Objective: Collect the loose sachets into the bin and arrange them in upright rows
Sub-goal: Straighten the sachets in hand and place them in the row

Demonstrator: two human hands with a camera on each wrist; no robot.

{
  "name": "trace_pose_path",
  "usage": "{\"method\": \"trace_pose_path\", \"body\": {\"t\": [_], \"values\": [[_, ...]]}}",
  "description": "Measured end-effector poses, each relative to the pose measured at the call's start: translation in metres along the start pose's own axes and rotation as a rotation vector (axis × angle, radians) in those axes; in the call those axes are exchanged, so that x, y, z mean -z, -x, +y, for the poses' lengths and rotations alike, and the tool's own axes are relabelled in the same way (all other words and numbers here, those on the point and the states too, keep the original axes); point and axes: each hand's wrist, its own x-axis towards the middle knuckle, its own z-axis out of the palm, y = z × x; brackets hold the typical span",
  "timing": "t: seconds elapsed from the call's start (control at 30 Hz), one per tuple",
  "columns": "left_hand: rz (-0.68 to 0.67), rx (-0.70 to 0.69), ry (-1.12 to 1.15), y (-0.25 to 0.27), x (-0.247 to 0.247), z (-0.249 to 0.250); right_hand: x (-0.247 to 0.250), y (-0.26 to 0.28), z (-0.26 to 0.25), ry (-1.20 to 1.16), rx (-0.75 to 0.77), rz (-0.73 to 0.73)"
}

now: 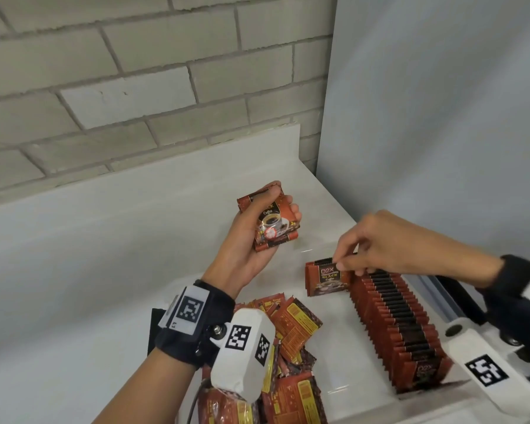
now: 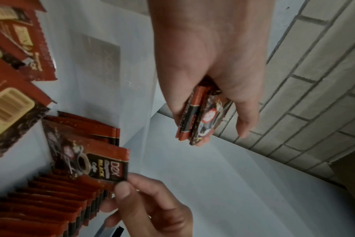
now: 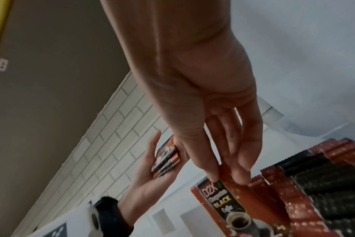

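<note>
Head view: my left hand (image 1: pixel 259 228) grips a small stack of sachets (image 1: pixel 276 223), palm up, above the bin (image 1: pixel 337 390) floor. My right hand (image 1: pixel 380 243) pinches the top edge of 1 upright sachet (image 1: pixel 326 278) at the far end of the long row (image 1: pixel 398 325). Loose sachets (image 1: pixel 291 325) lie nearer my left wrist.

Left wrist view: stack (image 2: pixel 199 118) clamped between thumb and fingers, long axis along the fingers.

Right wrist view: fingertips (image 3: pixel 213 174) nip the sachet (image 3: pixel 227 203) top, hand reaching down-forward; the stack lies to its left.

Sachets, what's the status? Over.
Left hand holds a small stack. Right hand pinches the front sachet by the upright row. Loose pile remains.
</note>
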Motion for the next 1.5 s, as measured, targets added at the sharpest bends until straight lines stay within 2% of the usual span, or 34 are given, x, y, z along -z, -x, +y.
{"method": "trace_pose_path", "body": {"t": [0.13,0.43,0.7,0.87,1.0,1.1,1.2,1.37,1.5], "values": [[0.016,0.009,0.011,0.000,-0.001,0.000,-0.009,-0.009,-0.003,0.217,-0.001,0.028],[-0.009,0.022,0.035,0.003,-0.005,0.001,-0.016,-0.016,-0.006,0.459,-0.017,0.004],[0.012,0.078,-0.009,0.004,-0.004,0.001,-0.016,-0.017,-0.009,0.522,-0.020,0.004],[-0.012,0.111,-0.117,0.004,-0.004,-0.001,-0.016,-0.016,-0.009,0.545,-0.017,0.010],[0.003,0.085,-0.230,0.002,-0.002,-0.004,-0.014,-0.015,-0.008,0.523,-0.027,0.002],[-0.019,0.070,-0.278,0.001,0.000,-0.005,-0.007,-0.014,-0.007,0.418,-0.036,-0.022],[-0.061,0.066,-0.321,0.002,0.000,-0.006,0.007,-0.010,-0.009,0.068,-0.054,-0.034],[-0.136,0.077,-0.368,0.004,0.000,-0.007,0.021,0.002,-0.017,-0.435,-0.044,0.044],[-0.173,0.100,-0.368,0.004,0.000,-0.007,0.021,0.000,-0.019,-0.501,-0.013,0.144]]}}
